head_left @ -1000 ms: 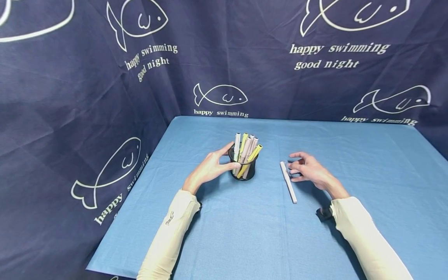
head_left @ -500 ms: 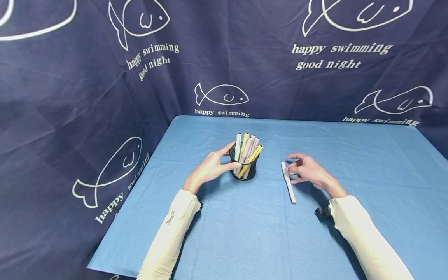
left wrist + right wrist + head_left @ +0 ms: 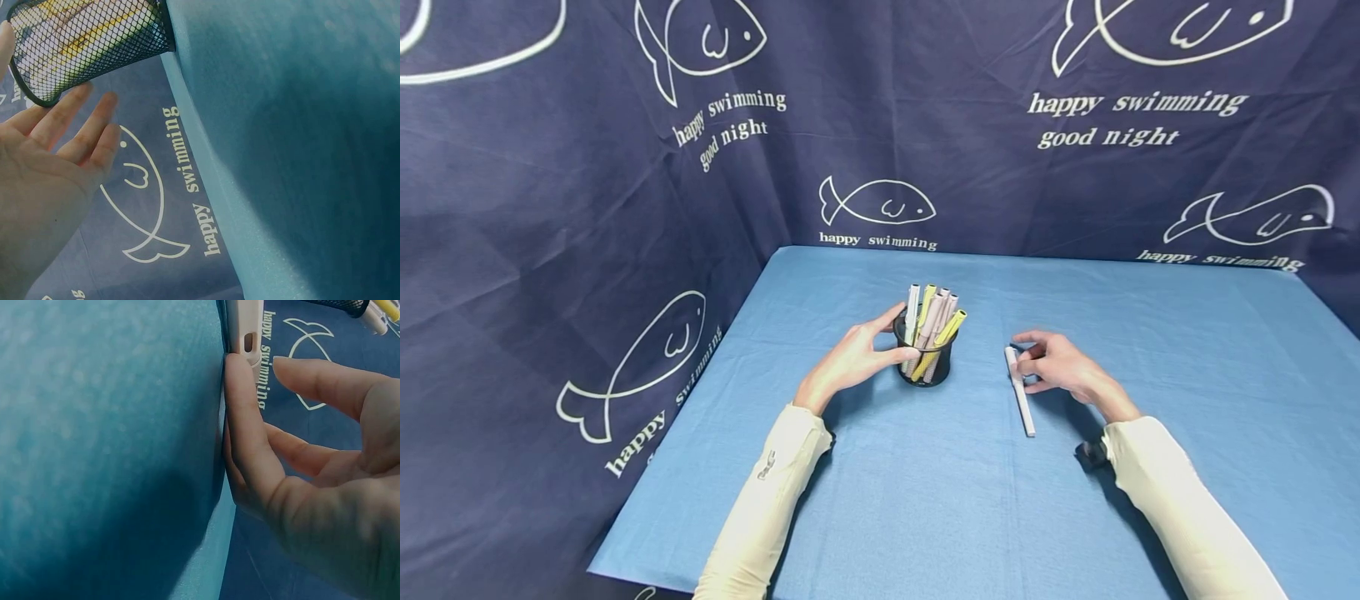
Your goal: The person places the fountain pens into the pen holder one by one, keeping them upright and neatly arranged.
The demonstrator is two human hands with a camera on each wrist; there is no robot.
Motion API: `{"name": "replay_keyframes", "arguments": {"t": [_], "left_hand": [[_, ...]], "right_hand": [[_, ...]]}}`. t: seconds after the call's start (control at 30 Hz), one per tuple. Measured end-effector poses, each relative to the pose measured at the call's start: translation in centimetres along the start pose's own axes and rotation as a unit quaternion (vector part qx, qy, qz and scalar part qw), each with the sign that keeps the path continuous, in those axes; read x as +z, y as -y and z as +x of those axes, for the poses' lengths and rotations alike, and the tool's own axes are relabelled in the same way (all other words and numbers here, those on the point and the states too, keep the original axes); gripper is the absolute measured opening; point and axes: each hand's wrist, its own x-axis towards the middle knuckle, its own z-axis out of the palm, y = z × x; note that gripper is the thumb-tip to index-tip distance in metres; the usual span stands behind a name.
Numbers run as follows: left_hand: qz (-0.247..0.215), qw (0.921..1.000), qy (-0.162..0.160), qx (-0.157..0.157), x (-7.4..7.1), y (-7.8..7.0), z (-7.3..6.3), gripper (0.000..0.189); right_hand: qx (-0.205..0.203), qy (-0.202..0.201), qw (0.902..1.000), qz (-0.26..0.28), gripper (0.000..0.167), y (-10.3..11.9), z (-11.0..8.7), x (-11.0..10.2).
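A black mesh pen holder (image 3: 936, 371) stands upright on the blue cloth, packed with several white, yellow and pale pinkish pens (image 3: 932, 322). My left hand (image 3: 852, 358) holds it from the left, thumb on the near side and forefinger round the far side of the rim. In the left wrist view the mesh wall (image 3: 94, 47) sits between thumb and fingertips. To the right, a whitish capped pen (image 3: 1024, 404) lies on the cloth. My right hand (image 3: 1062, 365) is at its capped end. In the right wrist view a fingertip touches the pen (image 3: 245, 325), while the thumb stands apart from it.
A blue cloth (image 3: 917, 500) covers the table, its far edge meeting a dark blue curtain (image 3: 970, 167) with white fish prints. More of that curtain hangs along the left side. Dark straps sit at both sleeve cuffs.
My right hand has shifted slightly left, bringing its fingers to the lying pen and closer together. The left hand stays on the pen holder. The whole head view has drifted a little.
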Motion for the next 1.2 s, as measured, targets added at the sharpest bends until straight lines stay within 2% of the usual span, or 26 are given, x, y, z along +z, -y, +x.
{"name": "replay_keyframes", "arguments": {"t": [0.33,0.67,1.2], "left_hand": [[0.001,1.0,-0.003,0.003,0.02,0.01,-0.05,0.084],[-0.003,1.0,0.002,0.005,-0.02,-0.06,0.03,0.084],[-0.001,1.0,0.001,0.004,0.04,0.02,0.07,0.085]], "right_hand": [[-0.003,-0.005,0.9999,-0.01,0.054,0.02,0.13,0.21],[-0.012,-0.005,0.9994,-0.033,0.056,0.25,0.06,0.39],[-0.025,-0.002,0.999,-0.037,0.057,-0.06,0.26,0.28]]}}
